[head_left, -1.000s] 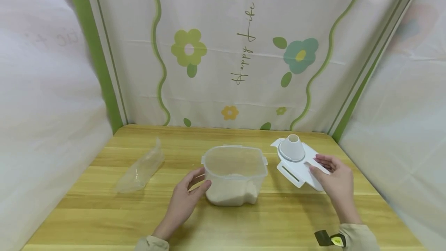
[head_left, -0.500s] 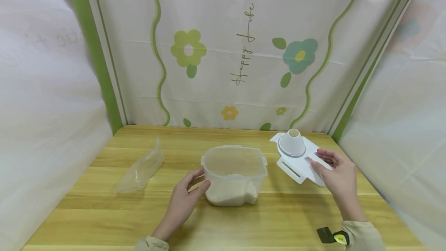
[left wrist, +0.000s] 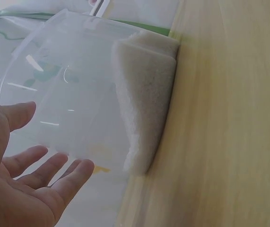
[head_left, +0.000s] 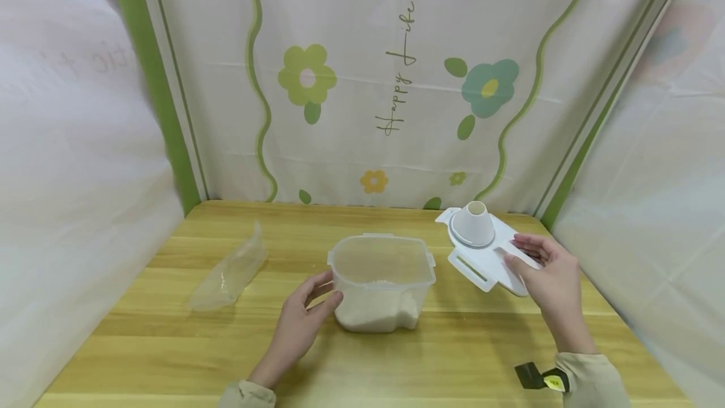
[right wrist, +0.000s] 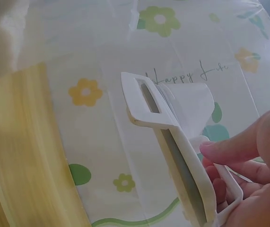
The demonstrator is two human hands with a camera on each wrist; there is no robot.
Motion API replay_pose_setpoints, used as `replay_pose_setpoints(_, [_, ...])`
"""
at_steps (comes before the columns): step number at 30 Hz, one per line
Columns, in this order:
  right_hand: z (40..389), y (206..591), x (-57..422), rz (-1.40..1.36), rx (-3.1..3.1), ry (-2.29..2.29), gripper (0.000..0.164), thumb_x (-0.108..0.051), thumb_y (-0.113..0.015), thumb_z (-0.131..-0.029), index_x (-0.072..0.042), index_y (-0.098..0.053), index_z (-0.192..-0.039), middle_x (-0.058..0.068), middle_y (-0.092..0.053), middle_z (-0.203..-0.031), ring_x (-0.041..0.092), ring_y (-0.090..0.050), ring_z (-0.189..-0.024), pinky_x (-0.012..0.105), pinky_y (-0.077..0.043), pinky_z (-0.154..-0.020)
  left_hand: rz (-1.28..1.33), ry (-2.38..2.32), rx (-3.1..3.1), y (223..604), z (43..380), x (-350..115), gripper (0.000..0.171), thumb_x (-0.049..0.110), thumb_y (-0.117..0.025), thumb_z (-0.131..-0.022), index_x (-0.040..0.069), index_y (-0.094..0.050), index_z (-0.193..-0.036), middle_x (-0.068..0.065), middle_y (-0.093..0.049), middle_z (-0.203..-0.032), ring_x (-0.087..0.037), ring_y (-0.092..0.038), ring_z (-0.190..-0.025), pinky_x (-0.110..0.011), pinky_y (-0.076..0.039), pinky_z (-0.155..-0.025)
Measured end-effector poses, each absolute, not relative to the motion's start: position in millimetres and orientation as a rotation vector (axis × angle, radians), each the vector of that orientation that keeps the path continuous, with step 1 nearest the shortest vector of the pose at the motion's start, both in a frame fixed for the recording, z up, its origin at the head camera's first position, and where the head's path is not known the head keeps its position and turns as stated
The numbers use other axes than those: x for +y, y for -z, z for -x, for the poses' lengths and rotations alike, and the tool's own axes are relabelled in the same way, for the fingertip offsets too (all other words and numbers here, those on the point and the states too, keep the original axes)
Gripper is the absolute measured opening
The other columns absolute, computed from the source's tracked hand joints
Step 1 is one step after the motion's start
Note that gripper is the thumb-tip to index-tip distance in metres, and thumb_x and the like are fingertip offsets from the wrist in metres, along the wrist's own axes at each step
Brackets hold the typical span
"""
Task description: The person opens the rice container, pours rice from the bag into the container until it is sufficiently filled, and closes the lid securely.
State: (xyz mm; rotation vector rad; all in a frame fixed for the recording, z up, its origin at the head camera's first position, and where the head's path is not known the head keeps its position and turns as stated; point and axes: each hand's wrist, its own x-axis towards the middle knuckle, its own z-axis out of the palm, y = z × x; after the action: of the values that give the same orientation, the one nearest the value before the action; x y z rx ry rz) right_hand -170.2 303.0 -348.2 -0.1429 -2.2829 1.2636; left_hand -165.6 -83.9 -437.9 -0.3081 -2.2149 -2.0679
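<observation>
A clear plastic container (head_left: 382, 282), partly filled with white grains (left wrist: 146, 90), probably rice, stands on the wooden table. My left hand (head_left: 303, 323) is at its left side, thumb and fingers relaxed and spread along the wall. The left wrist view shows these fingertips (left wrist: 85, 168) right at the clear wall. To the right of the container, my right hand (head_left: 549, 272) pinches a white lid (head_left: 493, 257) between thumb and fingers. The lid carries a cone-shaped spout (head_left: 474, 224) and slotted side latches (right wrist: 146, 101). It is held tilted above the table.
On the table's left part lies a crumpled clear plastic bag (head_left: 229, 276). A flowered fabric curtain (head_left: 351, 80) rises behind the table (head_left: 170, 351), with pale fabric walls at both sides.
My right hand has lifted the lid a little higher, away from the table. My left hand and the container have stayed in place.
</observation>
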Motion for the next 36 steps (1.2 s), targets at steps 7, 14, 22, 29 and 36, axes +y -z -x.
replay_pose_setpoints(7, [169, 344, 298, 0.109, -2.259, -1.264, 0.040, 0.002, -0.079, -0.080, 0.005, -0.065, -0.117, 0.005, -0.070, -0.107, 0.005, -0.061, -0.095, 0.009, -0.046, -0.079, 0.323, 2.073, -2.209, 437, 167, -83, 0.049, 0.029, -0.074, -0.090, 0.011, -0.060, -0.132, -0.004, -0.058, -0.132, -0.024, -0.055, -0.121, -0.028, -0.051, -0.093])
replay_pose_setpoints(14, [171, 340, 291, 0.067, -2.235, -1.267, 0.038, 0.005, -0.078, -0.080, 0.007, -0.065, -0.115, 0.007, -0.070, -0.105, 0.007, -0.061, -0.094, 0.010, -0.047, -0.081, 0.324, 2.081, -2.196, 436, 165, -83, 0.050, 0.029, -0.074, -0.089, 0.009, -0.059, -0.133, -0.005, -0.058, -0.132, -0.026, -0.055, -0.121, -0.028, -0.051, -0.093])
replay_pose_setpoints(22, [169, 337, 292, 0.067, -2.237, -1.276, 0.038, 0.003, -0.079, -0.081, 0.005, -0.065, -0.116, 0.006, -0.070, -0.106, 0.007, -0.061, -0.096, 0.010, -0.046, -0.081, 0.301, 2.084, -2.210, 438, 163, -81, 0.051, 0.029, -0.075, -0.089, 0.008, -0.058, -0.133, -0.008, -0.059, -0.131, -0.029, -0.056, -0.120, -0.028, -0.051, -0.092])
replay_pose_setpoints(29, [172, 330, 289, 0.079, -2.241, -1.282, 0.036, 0.001, -0.079, -0.081, 0.004, -0.067, -0.115, 0.005, -0.070, -0.107, 0.008, -0.061, -0.097, 0.010, -0.046, -0.079, 0.291, 2.061, -2.213, 437, 165, -81, 0.053, 0.032, -0.075, -0.088, 0.010, -0.058, -0.133, -0.006, -0.060, -0.130, -0.025, -0.056, -0.120, -0.028, -0.051, -0.092])
replay_pose_setpoints(36, [173, 332, 285, 0.101, -2.254, -1.282, 0.035, 0.002, -0.078, -0.081, 0.003, -0.068, -0.114, 0.007, -0.070, -0.107, 0.008, -0.061, -0.095, 0.010, -0.046, -0.078, 0.293, 2.068, -2.209, 437, 164, -81, 0.052, 0.030, -0.075, -0.089, 0.009, -0.059, -0.133, -0.006, -0.059, -0.131, -0.026, -0.055, -0.121, -0.029, -0.051, -0.093])
